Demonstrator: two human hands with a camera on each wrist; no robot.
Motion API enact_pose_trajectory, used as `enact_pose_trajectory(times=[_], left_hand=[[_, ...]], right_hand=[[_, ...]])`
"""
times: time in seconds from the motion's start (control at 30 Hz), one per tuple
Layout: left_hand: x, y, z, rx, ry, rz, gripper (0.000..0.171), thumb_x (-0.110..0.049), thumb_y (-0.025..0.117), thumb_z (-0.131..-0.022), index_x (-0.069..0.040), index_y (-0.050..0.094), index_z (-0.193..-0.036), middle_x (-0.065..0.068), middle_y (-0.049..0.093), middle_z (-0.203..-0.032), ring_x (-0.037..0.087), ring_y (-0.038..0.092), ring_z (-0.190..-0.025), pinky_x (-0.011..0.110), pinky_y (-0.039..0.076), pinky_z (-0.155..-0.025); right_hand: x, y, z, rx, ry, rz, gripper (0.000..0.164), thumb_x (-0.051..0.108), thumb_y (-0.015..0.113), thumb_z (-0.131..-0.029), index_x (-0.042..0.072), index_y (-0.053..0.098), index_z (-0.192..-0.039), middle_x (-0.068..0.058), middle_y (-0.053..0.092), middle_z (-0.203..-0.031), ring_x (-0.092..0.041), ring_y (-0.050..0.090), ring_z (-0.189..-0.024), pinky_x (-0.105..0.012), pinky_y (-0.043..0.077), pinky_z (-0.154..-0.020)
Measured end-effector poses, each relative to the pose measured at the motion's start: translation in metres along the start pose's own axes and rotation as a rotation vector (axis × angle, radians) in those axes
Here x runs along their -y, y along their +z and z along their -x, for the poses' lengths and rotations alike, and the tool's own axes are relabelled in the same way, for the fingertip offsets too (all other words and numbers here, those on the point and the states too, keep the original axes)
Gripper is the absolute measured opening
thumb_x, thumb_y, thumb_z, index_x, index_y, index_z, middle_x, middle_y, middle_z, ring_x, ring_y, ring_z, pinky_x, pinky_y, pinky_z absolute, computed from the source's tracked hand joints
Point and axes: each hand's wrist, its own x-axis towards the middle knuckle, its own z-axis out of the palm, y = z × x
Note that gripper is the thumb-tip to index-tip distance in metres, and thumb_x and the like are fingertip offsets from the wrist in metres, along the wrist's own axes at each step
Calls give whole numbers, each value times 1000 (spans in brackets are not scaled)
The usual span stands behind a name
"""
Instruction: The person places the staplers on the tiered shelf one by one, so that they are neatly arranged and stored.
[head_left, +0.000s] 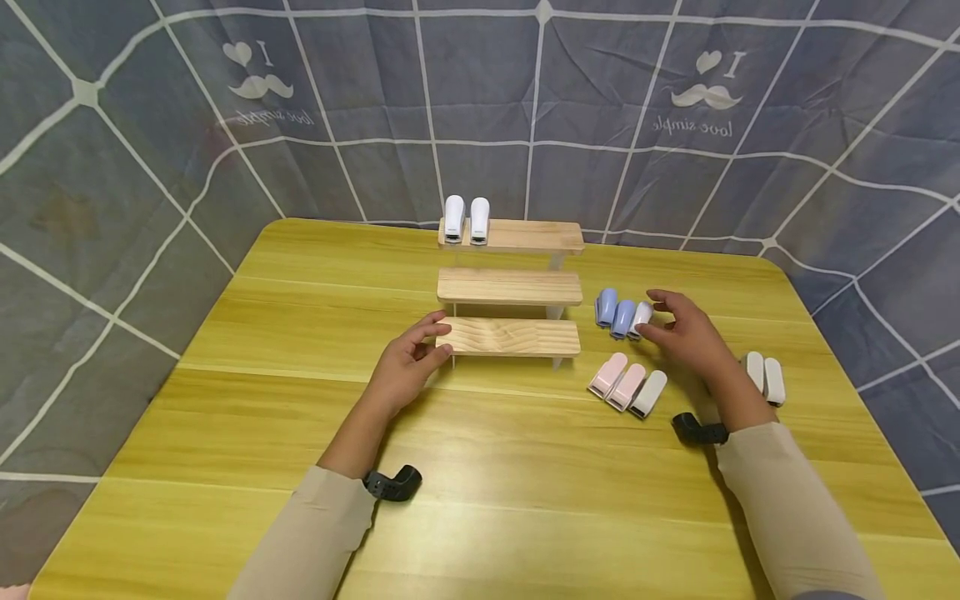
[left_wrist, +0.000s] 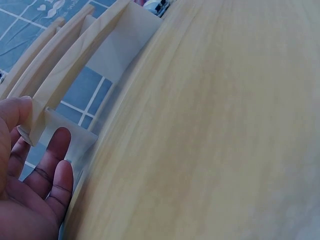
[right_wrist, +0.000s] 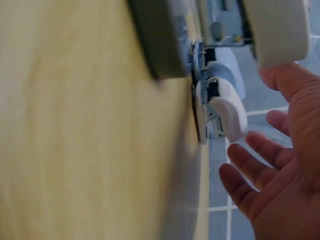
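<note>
A three-tier wooden stand has two white staplers side by side at the left of its top tier. My left hand grips the left end of the lowest tier, thumb on one side and fingers on the other. To the right of the stand, two blue staplers lie beside a white stapler. My right hand is around that white one, thumb and fingers spread apart. In the right wrist view the fingertips are close to the white stapler.
Nearer on the table lie two pink staplers and an off-white stapler. Two more off-white staplers are beyond the right forearm. A grey checked cloth hangs behind and at both sides of the table.
</note>
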Motion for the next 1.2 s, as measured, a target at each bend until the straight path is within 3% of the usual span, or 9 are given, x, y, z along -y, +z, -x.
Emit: enact_pose_trajectory(times=[0.4,0.63,1.03,1.2], left_hand=[[-1,-1,-1,0,-2,16,35,-18,65,-98,-6,61,-131,-7,40,-155,22,48,-129,39,41,-98],[-35,0,12,13,-10,11,34,-9,61,-99,3,59,-131,5,38,-156,27,45,-133,42,40,-101],[-35,-1,13,11,-6,-10,34,-10,62,-100,2,59,-131,4,39,-156,27,52,-120,32,43,-92],[-36,0,15,13,-17,-8,33,-11,62,-99,1,60,-130,3,39,-156,27,50,-125,34,42,-94]], right_hand=[[-7,2,1,79,39,16,74,23,67,-97,-4,26,-153,-32,33,-149,-52,44,-128,-61,39,-100],[-8,3,-1,93,53,19,74,20,68,-97,-3,26,-153,-32,33,-149,-52,43,-128,-61,39,-100],[-14,7,-6,53,35,84,70,21,67,-97,-2,30,-151,-31,48,-137,-48,49,-124,-61,38,-100],[-16,8,-5,41,32,88,70,21,67,-97,-2,30,-152,-30,49,-137,-49,50,-124,-60,39,-101]])
